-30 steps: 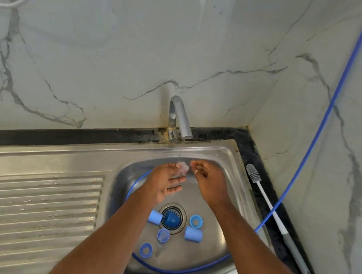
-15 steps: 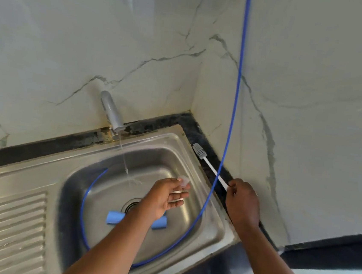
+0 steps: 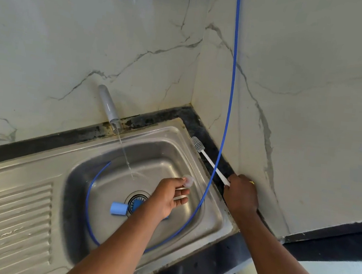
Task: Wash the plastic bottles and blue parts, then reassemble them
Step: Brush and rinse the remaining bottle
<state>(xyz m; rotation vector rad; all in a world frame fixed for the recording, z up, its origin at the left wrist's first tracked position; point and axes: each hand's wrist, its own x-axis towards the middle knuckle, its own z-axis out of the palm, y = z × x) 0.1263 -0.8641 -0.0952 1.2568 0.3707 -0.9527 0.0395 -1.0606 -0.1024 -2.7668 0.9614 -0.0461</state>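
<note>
My left hand (image 3: 170, 197) hovers over the steel sink (image 3: 217, 209) and pinches a small clear plastic piece (image 3: 188, 180) at its fingertips. On the dark counter to the right of the sink, my right hand (image 3: 241, 193) grips the white handle of a bottle brush (image 3: 207, 157); its grey bristle head points to the back corner. A blue cap (image 3: 119, 208) lies on the sink floor by the drain (image 3: 137, 197). My left wrist hides the other blue parts.
The grey tap (image 3: 108, 107) at the back pours a thin stream of water into the sink. A blue hose (image 3: 230, 97) drops along the marble wall and loops around the sink floor. A ribbed draining board (image 3: 8, 219) lies to the left.
My right hand left the clear piece, went right to the counter and took hold of the brush handle. My view swung to the right. My left hand keeps the clear piece.
</note>
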